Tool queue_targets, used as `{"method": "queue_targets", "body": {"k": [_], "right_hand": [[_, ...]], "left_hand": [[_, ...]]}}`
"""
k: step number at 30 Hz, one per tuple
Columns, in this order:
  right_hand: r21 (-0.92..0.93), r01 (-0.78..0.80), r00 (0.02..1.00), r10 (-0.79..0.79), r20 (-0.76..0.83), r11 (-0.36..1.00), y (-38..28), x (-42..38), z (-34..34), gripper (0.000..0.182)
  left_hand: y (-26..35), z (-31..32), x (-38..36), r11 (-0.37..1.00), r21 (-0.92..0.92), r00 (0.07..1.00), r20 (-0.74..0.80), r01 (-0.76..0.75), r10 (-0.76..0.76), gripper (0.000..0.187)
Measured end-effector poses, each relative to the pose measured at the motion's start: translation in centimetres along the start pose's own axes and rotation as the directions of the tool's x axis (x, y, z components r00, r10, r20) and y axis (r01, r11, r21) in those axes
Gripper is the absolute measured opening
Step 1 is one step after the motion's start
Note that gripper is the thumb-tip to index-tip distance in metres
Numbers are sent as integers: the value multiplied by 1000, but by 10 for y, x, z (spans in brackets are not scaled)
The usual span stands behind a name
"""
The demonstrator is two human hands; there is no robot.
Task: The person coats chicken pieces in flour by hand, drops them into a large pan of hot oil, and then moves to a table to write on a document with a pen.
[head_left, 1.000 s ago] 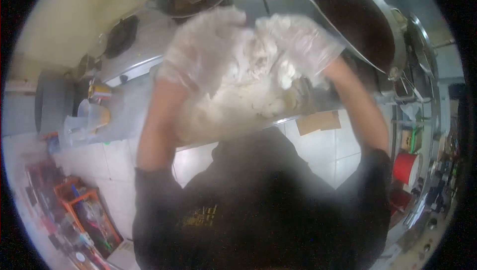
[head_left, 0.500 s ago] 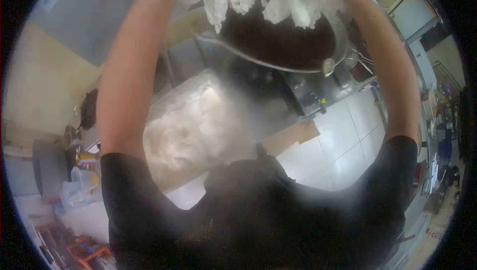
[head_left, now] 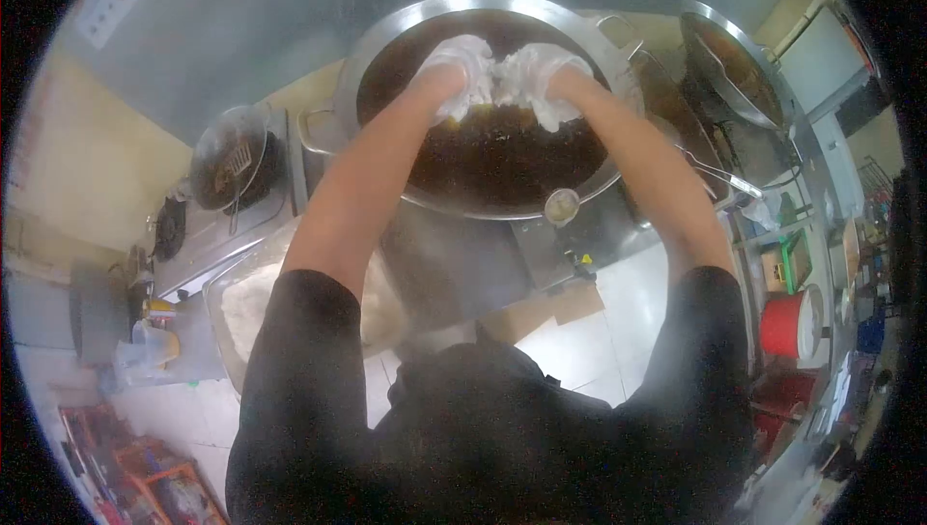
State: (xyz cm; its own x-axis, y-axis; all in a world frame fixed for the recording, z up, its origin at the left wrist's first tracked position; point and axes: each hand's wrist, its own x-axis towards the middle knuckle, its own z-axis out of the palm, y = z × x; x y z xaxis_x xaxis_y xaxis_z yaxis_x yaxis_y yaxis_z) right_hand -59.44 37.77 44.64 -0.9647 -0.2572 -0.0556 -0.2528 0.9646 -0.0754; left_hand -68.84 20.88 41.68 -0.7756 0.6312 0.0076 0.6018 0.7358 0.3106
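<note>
Left to right. At left, a small pan (head_left: 206, 153) bears a slotted spatula (head_left: 238, 160); below it, in the lower left, a tray (head_left: 211, 295) of white powder (head_left: 253, 298) lies partly behind the left sleeve. Upper centre: the left hand (head_left: 459, 61), gloved and whitened, over the left half of the big pan (head_left: 483, 0). Between the two hands, above the dark liquid (head_left: 512, 163), are the white lumps (head_left: 515, 73). The right hand (head_left: 555, 63), likewise gloved, faces the left from the other side, close beside it. Grip: the lumps show at the fingers of both hands, but coating and wrists mask the fingertips; whether they are spread or pressed together cannot be told. Handling, as judged by eye: the lumps should be soft, limp and fairly light, with a loose outer coat that rubs off and lets a pinch slip; cupped palms from beneath, pressing little, would suit best. Upper right, well apart: a second pan (head_left: 710, 11). Right, lower: a red drum (head_left: 780, 324).
</note>
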Motion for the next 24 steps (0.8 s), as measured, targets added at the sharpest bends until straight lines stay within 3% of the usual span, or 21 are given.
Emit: {"method": "queue_targets", "body": {"k": [2,6,9,11,13,16,18,19,20,21,22,23,24], "right_hand": [[23,-99,994,98,48,995,-12,-5,-6,23],[32,-174,982,171,80,984,0,0,4,32],[-212,20,991,10,137,977,15,-4,-8,30],[-338,18,994,20,110,941,13,-13,-28,33],[-332,-140,990,140,-26,933,1,-26,-61,32],[-220,-279,945,227,-236,935,-14,-26,-90,24],[-171,-306,952,295,-85,936,-78,-47,-151,38],[516,-331,900,429,-80,790,-44,-11,-131,38],[948,-198,851,524,39,251,-3,23,-109,38],[850,-181,852,510,-116,495,-29,12,-112,36],[490,-153,845,371,-386,858,-71,-9,-115,34],[259,-90,815,221,-536,962,-110,-28,-113,32],[240,13,814,129,-566,971,-146,-42,-107,31]], "left_hand": [[-2,5,-1,997,-62,998,46,42,-40,35],[-3,3,-2,896,-341,958,135,285,-253,26],[14,-37,-24,953,-3,929,223,303,-295,25],[-7,-36,-24,971,204,992,-5,123,-125,27],[7,-75,-46,951,292,992,-97,102,-77,25],[38,-134,-92,971,219,968,-247,98,-42,21],[35,-161,-145,993,121,931,-360,-15,58,21],[28,-169,-175,994,87,912,-399,-68,97,21],[15,-175,-203,991,68,899,-418,-111,130,21],[-2,-177,-232,989,61,893,-425,-137,150,22],[-22,-176,-262,988,56,893,-423,-145,155,22],[-42,-172,-293,990,72,906,-399,-121,139,22],[-65,-168,-321,992,92,924,-364,-88,116,22]]}}
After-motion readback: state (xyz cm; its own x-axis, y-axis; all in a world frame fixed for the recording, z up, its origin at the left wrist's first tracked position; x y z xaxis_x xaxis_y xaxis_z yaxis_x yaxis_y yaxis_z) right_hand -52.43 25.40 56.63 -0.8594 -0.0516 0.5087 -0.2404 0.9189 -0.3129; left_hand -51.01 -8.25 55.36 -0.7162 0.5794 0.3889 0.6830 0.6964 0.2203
